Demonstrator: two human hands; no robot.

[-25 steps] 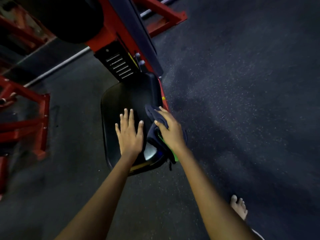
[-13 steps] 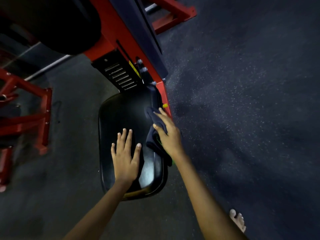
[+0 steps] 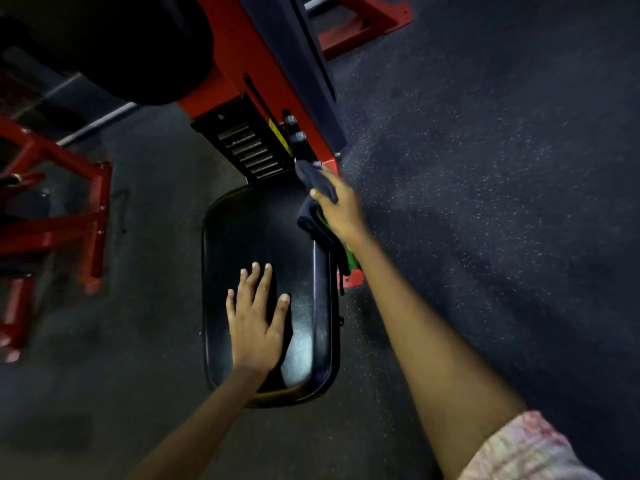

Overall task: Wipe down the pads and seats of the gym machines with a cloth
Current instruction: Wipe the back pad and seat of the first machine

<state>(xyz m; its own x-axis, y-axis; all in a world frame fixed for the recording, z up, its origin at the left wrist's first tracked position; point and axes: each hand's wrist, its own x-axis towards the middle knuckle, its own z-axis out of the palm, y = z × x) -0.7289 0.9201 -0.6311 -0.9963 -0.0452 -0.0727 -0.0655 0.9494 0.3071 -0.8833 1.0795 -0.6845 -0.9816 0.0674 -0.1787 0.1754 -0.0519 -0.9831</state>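
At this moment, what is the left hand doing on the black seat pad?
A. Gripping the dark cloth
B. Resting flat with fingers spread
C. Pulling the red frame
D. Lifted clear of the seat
B: the left hand lies flat, fingers spread, on the black seat pad, while the right hand holds the dark cloth at the pad's far right corner.

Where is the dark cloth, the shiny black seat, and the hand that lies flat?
Dark blue cloth [image 3: 316,180], head view: the bunched end above the right hand's fingers.
Shiny black padded seat [image 3: 242,230], head view: bare top surface.
Left hand [image 3: 254,323], head view: back of the hand, flat on the seat.
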